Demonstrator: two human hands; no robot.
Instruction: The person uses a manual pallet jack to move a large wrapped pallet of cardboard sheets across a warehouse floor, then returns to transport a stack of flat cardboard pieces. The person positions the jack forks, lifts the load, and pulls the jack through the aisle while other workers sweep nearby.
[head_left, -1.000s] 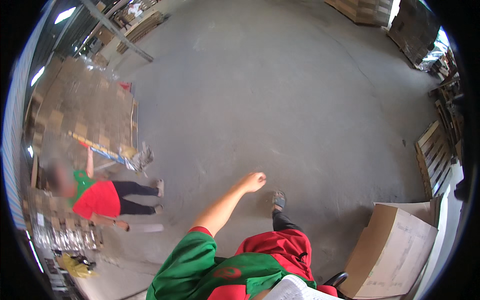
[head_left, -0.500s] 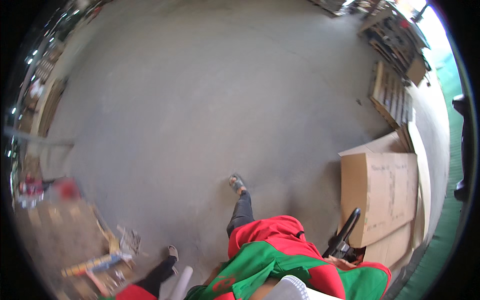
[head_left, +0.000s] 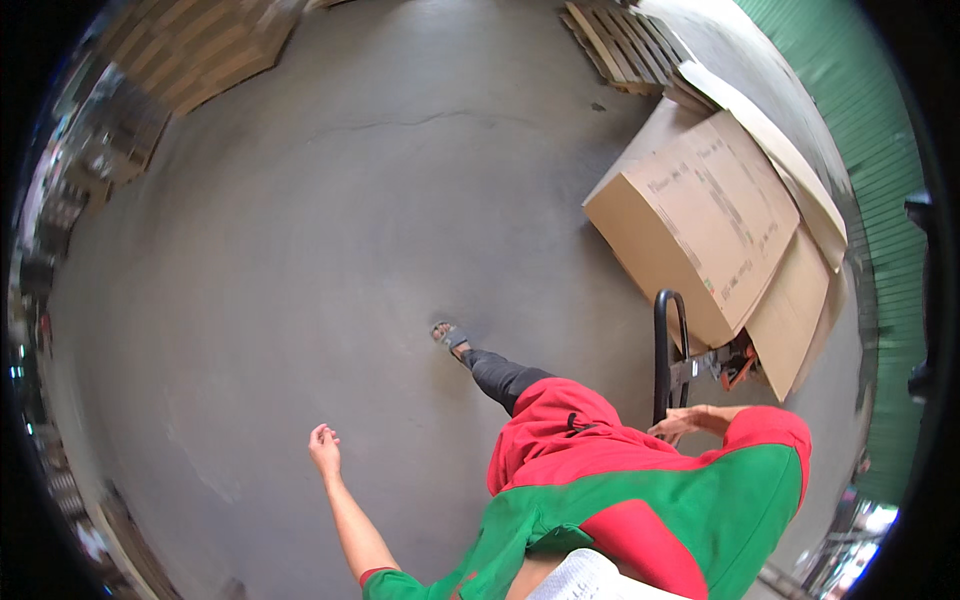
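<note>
My left hand [head_left: 325, 447] hangs out over the grey floor at the lower left, bare, with its fingers loosely curled but apart and nothing in them. At my right side, my right hand [head_left: 682, 424] is at the near end of a black loop handle [head_left: 662, 350], its fingers bent round it, partly hidden. The handle joins a metal bracket [head_left: 690, 370] with orange-red parts beside it. Just beyond stands a large brown cardboard box [head_left: 720, 215], tilted in view, with flat cardboard sheets [head_left: 790, 310] under and behind it.
A wooden pallet [head_left: 625, 45] lies beyond the box. Along the right runs a green corrugated wall [head_left: 860, 150]. Stacked brown cartons [head_left: 195, 45] stand at the far left, with blurred goods along the left rim. My sandalled foot [head_left: 450, 335] is forward on the concrete floor [head_left: 300, 250].
My view has turned right, so box and handle appear further up and left. My left hand has come into view. The other person's leg and the littered pallet at lower left are gone.
</note>
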